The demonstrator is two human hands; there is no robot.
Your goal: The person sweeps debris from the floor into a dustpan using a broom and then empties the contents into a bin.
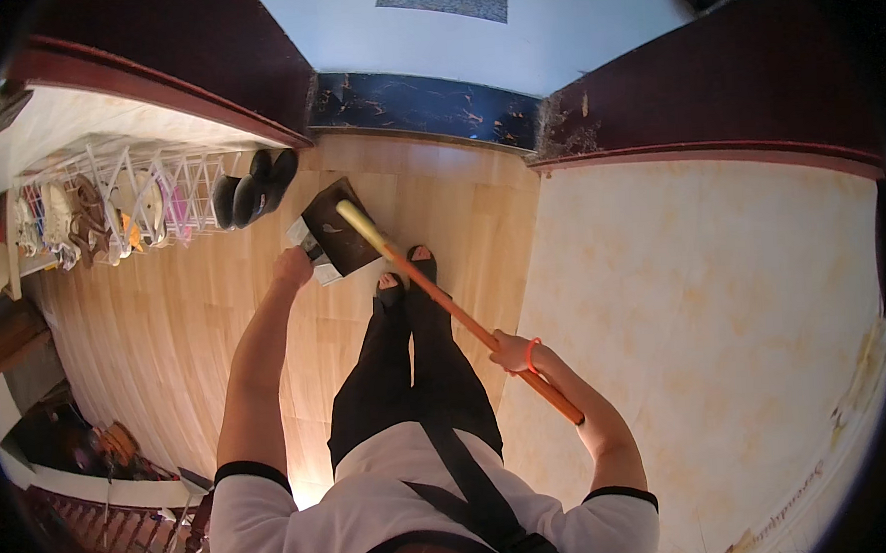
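Note:
A dark dustpan (336, 244) is held out in front of my feet, its handle in my closed left hand (294, 267). White pieces show along the pan's near left side; I cannot make out what they are. My right hand (512, 351), with an orange band at the wrist, is wrapped round the orange-brown stick of a broom (452, 308). The stick slants up and left, and its pale yellow end lies across the view of the dustpan. Whether that end touches the pan, I cannot tell.
Black shoes (248, 195) stand beside a white wire rack (158, 186) full of footwear at the left. A dark threshold (424, 105) crosses the doorway ahead, between dark red frames. To the right rises a pale mottled wall (705, 313). A dark wooden railing (116, 529) is at the lower left.

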